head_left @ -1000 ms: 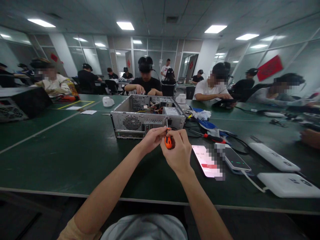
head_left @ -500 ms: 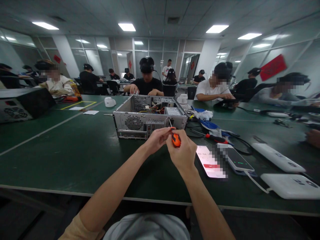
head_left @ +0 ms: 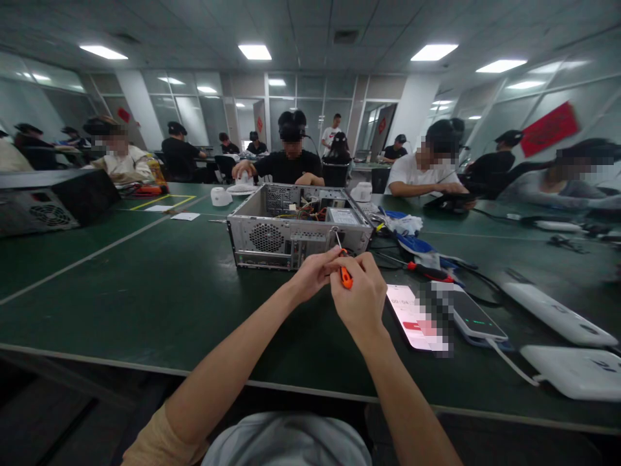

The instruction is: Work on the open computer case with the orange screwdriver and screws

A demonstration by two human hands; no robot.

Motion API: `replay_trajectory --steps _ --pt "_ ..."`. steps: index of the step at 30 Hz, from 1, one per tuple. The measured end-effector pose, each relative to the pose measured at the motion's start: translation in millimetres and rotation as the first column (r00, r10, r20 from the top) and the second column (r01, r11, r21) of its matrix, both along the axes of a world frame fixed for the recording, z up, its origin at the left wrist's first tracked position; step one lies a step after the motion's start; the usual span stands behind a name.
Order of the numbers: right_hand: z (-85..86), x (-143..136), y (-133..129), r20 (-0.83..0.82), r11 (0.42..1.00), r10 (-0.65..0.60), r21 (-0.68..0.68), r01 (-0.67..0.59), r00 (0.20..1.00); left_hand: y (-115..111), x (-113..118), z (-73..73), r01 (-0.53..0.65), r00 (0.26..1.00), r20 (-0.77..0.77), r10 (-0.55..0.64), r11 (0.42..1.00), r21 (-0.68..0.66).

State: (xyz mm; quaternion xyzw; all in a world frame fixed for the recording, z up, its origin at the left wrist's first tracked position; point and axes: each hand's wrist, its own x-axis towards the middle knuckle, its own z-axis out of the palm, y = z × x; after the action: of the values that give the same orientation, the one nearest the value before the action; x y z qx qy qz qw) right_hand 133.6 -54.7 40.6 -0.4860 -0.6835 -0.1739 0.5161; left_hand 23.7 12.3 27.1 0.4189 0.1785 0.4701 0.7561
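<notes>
My right hand is wrapped round the orange-and-black handle of a screwdriver. Its thin metal shaft points away from me, and the tip meets the back panel of a computer case near the upper right corner. Close beside it, the fingertips of my left hand pinch the front of the screwdriver where the handle meets the shaft. The grey metal case lies on the green table with its top side uncovered, showing cables and a boxy unit inside. Whatever the tip touches is too small to make out.
Right of my hands lie a lit phone, a second phone, white power banks and a red-and-black screwdriver. Blue-and-white gloves sit beyond. A black computer case stands left. A co-worker sits opposite.
The view has swung slightly left. My right fingers have shifted their grip round the handle, while the tip stays at the panel. Opposite, the co-worker's hand on a white object has moved.
</notes>
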Motion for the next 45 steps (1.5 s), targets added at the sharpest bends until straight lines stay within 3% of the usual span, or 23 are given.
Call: replay_trajectory --steps 5,13,19,23,28,32,37,43,45 --pt "2.3 -1.7 -1.4 0.028 0.999 0.006 -0.032 -0.006 1.000 -0.2 0.3 0.9 0.061 0.996 0.070 -0.060 0.998 -0.005" --pt "2.6 -1.6 -2.0 -0.151 0.981 -0.090 -0.184 0.061 0.984 -2.3 3.6 4.0 0.066 0.994 0.093 -0.056 0.991 -0.116" --pt "0.1 1.1 -0.6 -0.135 0.996 -0.082 -0.049 0.076 0.988 -0.6 1.5 -0.1 0.039 0.996 0.079 -0.028 0.989 -0.142" --pt "0.8 -0.5 -1.3 -0.095 1.000 0.006 0.021 -0.004 0.995 -1.9 2.8 2.5 0.000 0.997 0.075 0.010 0.992 -0.129" --pt "2.4 -3.7 -1.7 -0.058 1.000 0.025 0.014 -0.024 0.998 -5.7 3.8 6.7 0.002 0.995 0.103 0.009 0.995 -0.104" --pt "-0.1 -4.5 -0.7 -0.031 0.999 0.029 0.039 -0.028 0.999 -6.7 2.2 8.1 0.072 0.989 0.142 -0.048 0.984 -0.162" --pt "0.5 -6.2 -3.8 -0.096 0.998 0.017 0.054 -0.012 0.995 -6.7 0.4 13.5 0.090 0.987 0.147 -0.062 0.978 -0.189" --pt "3.8 -11.0 -9.3 -0.128 0.991 0.000 -0.132 -0.017 0.992 -5.2 -0.2 14.0 0.093 0.984 0.165 -0.065 0.982 -0.166" --pt "3.7 -11.8 -10.5 -0.135 0.990 -0.002 -0.138 -0.017 0.991 -5.3 0.1 13.3 0.080 0.987 0.149 -0.055 0.983 -0.164"
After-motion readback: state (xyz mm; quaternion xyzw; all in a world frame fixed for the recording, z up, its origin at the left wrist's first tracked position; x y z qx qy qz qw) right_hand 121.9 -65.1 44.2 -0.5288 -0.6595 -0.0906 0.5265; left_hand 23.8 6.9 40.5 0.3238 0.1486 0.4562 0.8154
